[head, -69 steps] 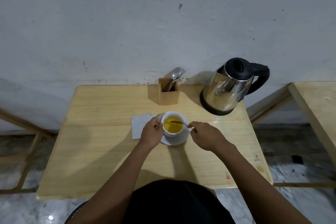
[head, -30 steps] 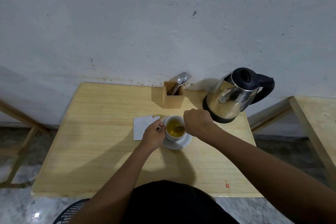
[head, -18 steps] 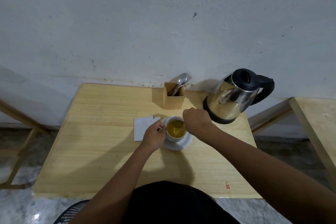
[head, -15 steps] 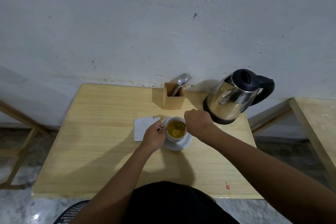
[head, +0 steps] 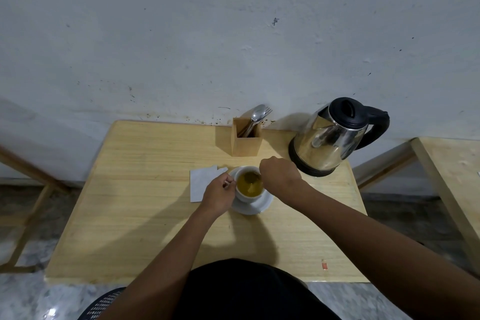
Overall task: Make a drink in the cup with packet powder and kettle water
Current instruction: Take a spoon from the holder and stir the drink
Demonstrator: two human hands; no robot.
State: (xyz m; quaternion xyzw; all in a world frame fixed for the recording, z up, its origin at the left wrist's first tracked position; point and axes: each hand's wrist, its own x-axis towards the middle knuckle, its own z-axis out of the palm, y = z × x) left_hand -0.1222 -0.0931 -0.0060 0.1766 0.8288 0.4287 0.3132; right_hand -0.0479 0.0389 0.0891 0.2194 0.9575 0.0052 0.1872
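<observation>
A white cup [head: 245, 196] full of yellow drink stands on a white saucer [head: 255, 206] in the middle of the wooden table [head: 145, 215]. My left hand [head: 218, 193] grips the cup's left side, at its handle. My right hand [head: 279, 175] hovers over the cup's right rim, fingers closed on a spoon [head: 250, 176] whose bowl dips into the liquid. A white packet [head: 201, 184] lies flat just left of the cup, partly under my left hand. The steel kettle [head: 330, 143] with black lid and handle stands at the back right.
A wooden cutlery holder [head: 246, 141] with a spoon and fork stands at the back of the table, by the grey wall. A second wooden table [head: 452, 171] is at the right edge. Wooden frame legs show at the left over a marble floor.
My right hand moved from the cup's right side to above its rim, with the spoon bowl dipped in the drink. The spoon has shifted slightly inside the cup. My left hand stayed on the cup.
</observation>
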